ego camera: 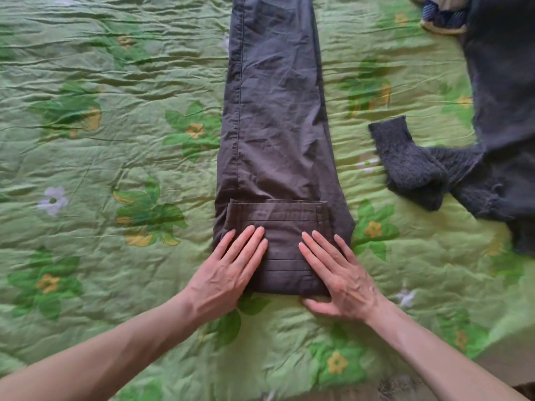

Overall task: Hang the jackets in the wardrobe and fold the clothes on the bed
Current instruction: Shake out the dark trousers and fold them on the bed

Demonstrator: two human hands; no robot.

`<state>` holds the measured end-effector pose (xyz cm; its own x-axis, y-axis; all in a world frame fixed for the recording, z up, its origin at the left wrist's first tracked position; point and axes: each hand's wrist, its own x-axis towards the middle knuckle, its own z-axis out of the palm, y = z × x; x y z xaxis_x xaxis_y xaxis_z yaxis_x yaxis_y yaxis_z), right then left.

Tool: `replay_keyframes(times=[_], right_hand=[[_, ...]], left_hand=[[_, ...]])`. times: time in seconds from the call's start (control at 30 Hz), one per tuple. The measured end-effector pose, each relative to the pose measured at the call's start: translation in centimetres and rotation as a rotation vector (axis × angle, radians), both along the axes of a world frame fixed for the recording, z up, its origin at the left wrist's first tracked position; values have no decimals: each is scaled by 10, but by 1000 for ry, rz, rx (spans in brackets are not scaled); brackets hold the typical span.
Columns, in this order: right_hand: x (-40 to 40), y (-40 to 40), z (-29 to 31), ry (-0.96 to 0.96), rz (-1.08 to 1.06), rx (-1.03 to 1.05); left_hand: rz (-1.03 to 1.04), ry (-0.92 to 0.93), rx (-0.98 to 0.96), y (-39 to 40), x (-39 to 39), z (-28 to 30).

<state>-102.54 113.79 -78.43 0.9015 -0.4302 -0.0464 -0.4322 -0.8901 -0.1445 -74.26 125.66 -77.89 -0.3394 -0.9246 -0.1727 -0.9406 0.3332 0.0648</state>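
1. Left hand [228,273]: fingers [246,244] straight and close together, lying flat on the folded end of the trousers [275,111]; pressing, not gripping.
2. Right hand [341,276]: fingers [318,247] straight, slightly spread, flat on the same fold. Thumb at the near edge of the fold, against the bedspread [115,140].
3. Between the two sets of fingers: a bare strip of the fold with stitched seam lines running across.
4. Just beyond the fingertips: the edge of the turned-over section, with the hem-like band visible. Past that, the dark grey-brown trousers run straight away from the fingers, legs laid one on the other, out of the top of the view.
5. Under everything: a green quilted bedspread with a flower print, wrinkled.
6. Right of the right fingers, well apart: a dark knitted sweater [419,169], one sleeve reaching toward the trousers, not touching them.
7. Far right beyond the sweater: another dark garment [503,82]; at the top corner a striped cloth [443,15], type unclear.
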Motion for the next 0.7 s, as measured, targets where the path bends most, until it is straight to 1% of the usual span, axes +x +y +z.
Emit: replay_keyframes(times=[0.07,0.17,0.23,0.33,0.47,0.6,0.7], right_hand=[[-6,-3,4,33,24,2],[-4,0,9,36,15,21],[-4,3,12,-18,-14,54],[-12,1,13,-91,-27,114],[-20,-1,23,-241,-49,244],[-27,4,50,-368,-205,337],[-31,13,78,-504,-444,445]], left_hand=[[85,12,-26,-1,-11,3],[179,78,-1,1,-15,9],[191,116,29,2,-12,13],[230,172,134,-1,-11,27],[300,321,243,-6,-7,48],[349,585,200,-10,3,75],[447,753,170,-4,8,93]])
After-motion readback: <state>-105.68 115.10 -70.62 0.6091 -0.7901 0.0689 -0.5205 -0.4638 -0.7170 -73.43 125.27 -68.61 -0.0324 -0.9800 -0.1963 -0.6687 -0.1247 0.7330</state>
